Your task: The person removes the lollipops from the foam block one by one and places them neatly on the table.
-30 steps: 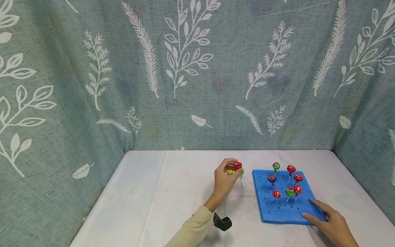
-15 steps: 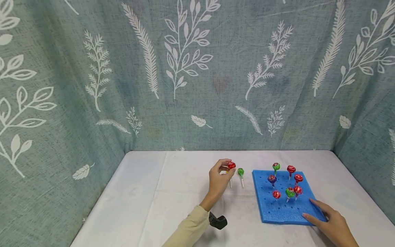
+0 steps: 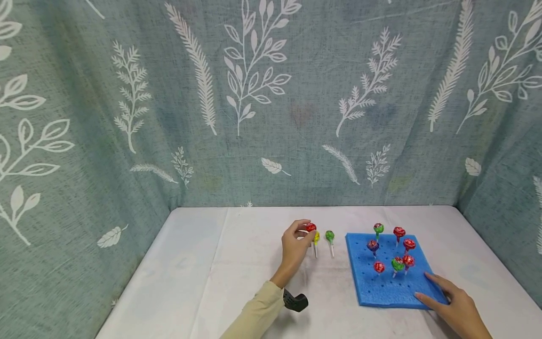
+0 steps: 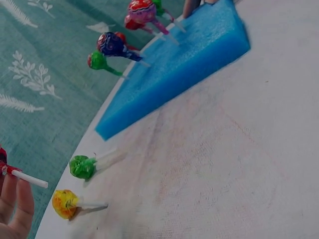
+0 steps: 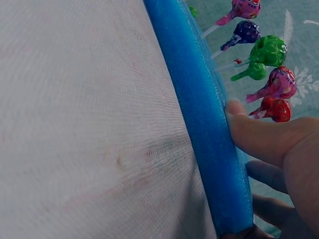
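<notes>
My left hand (image 3: 294, 249) pinches a red-wrapped lollipop (image 3: 311, 227) by its head, over the far middle of the table. In the left wrist view that lollipop's white stick (image 4: 31, 179) points away from the fingers. Just to its right, a yellow lollipop (image 4: 65, 204) and a green lollipop (image 4: 82, 167) lie on the cloth, sticks toward the near side. At right, several wrapped lollipops, among them a purple one (image 3: 373, 246), stand in a blue foam board (image 3: 366, 294) dotted with holes. My right hand (image 3: 457, 306) grips the board's near right corner, thumb and fingers spread around it.
A white cloth (image 3: 237, 282) covers the table. Teal leaf-print curtains (image 3: 296, 103) rise at its back and sides. A black device (image 3: 295, 301) sits at the left wrist, beside the beige sleeve (image 3: 258, 306).
My left hand has moved left with the red lollipop, away from the green one, and the yellow lollipop now shows beside the fingers. The right hand and board have stayed put.
</notes>
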Tool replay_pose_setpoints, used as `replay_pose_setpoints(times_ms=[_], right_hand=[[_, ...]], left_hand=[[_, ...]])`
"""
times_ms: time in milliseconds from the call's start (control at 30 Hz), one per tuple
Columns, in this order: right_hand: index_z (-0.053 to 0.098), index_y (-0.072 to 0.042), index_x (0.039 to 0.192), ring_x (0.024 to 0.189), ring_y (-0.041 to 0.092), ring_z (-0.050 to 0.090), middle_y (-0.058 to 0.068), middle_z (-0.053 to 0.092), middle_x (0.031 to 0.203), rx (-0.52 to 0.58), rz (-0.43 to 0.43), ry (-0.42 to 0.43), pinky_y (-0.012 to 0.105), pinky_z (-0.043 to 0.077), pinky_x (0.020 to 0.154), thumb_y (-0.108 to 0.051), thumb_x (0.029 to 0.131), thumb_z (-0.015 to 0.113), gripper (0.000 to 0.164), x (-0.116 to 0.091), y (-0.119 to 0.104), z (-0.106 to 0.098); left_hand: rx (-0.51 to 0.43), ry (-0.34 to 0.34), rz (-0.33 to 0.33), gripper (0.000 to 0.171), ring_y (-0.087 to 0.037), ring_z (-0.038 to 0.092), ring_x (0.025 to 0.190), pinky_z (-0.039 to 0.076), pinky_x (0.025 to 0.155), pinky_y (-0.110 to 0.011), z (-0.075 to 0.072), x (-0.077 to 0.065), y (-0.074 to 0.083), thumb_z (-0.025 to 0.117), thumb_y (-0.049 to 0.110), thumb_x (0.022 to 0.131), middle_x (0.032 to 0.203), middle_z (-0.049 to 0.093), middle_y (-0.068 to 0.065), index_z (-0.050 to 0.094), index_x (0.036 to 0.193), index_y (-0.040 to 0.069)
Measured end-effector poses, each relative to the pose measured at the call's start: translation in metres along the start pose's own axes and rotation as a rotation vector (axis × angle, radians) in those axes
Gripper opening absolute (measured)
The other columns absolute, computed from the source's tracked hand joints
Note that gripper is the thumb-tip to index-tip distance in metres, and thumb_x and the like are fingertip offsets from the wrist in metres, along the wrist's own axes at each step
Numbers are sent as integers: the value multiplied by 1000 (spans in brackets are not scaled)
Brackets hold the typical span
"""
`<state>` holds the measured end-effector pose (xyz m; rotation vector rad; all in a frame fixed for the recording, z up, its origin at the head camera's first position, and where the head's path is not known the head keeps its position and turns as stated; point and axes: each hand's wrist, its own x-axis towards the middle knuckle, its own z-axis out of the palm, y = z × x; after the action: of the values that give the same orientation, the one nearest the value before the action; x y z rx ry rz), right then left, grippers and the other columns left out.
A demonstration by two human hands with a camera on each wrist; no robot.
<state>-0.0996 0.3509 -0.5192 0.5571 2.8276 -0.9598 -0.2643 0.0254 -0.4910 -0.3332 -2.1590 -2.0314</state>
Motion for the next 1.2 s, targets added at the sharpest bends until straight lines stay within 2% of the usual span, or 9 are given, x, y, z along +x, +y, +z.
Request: replay_pose_setpoints(times_ms=[233, 600, 933, 1200], right_hand=[[32, 8, 140, 122, 60, 27, 43, 26, 136, 2, 3, -10, 63, 36, 91, -65, 75, 65, 104, 0, 0, 0], [31, 8, 141, 122, 60, 26, 43, 24, 136, 17, 2, -13, 64, 35, 91, -65, 75, 65, 104, 0, 0, -1], [30, 7, 141, 122, 60, 25, 44, 23, 136, 16, 1, -13, 64, 34, 92, -65, 75, 64, 104, 0, 1, -1], [31, 8, 141, 122, 61, 26, 43, 24, 136, 10, -4, -7, 64, 35, 91, -65, 75, 64, 103, 0, 1, 0]], left_hand=[[40, 22, -21, 24, -18, 62, 73, 54, 55, -25, -4, 3, -5, 73, 9, 82, 94, 64, -10, 68, 106, 10], [75, 22, -131, 24, -13, 61, 67, 54, 53, -26, -8, 8, -13, 74, 11, 81, 91, 64, -5, 69, 105, 11], [123, 47, -164, 28, -13, 62, 61, 54, 52, -28, -12, 12, -21, 73, 10, 81, 86, 64, -7, 68, 108, 2], [161, 58, -195, 29, -14, 59, 53, 53, 49, -28, -13, 15, -26, 73, 10, 81, 85, 65, -7, 68, 109, 2]])
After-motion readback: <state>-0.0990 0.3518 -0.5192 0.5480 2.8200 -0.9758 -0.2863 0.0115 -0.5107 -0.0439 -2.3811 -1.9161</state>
